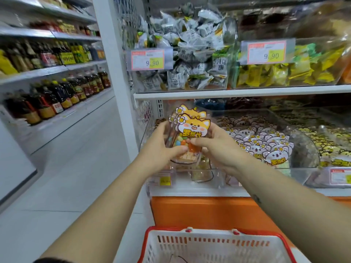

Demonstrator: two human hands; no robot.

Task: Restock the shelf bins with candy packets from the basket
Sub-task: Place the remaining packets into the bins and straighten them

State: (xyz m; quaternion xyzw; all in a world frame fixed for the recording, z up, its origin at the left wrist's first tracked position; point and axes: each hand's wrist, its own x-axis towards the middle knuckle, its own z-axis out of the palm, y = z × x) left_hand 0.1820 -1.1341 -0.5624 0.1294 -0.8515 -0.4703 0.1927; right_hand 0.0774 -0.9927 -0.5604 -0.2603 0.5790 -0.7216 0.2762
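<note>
We are holding a small stack of candy packets (191, 128), the ones with the orange fox header, upright between both hands just above the leftmost clear bin (220, 179) on the lower shelf. The left hand (161, 147) is cupping the stack's left side and the right hand (214, 147) the right side; the fingers (180, 149) of both are curling round the lower part of the packets and pinching it, thumbs meeting at the front. The packets are not yet resting in the bin. Through its front wall we are seeing only a few packets low down, so we are judging this bin far from full, while the neighbouring bin of koala packets (266, 147) is looking well stocked. The basket (167, 227) is sitting below, in front of the shelf; the part in view is showing no packets, though the frame is cutting off the rest, so we cannot tell what remains. We are reckoning the restocking is under way, with this handful to set down.
</note>
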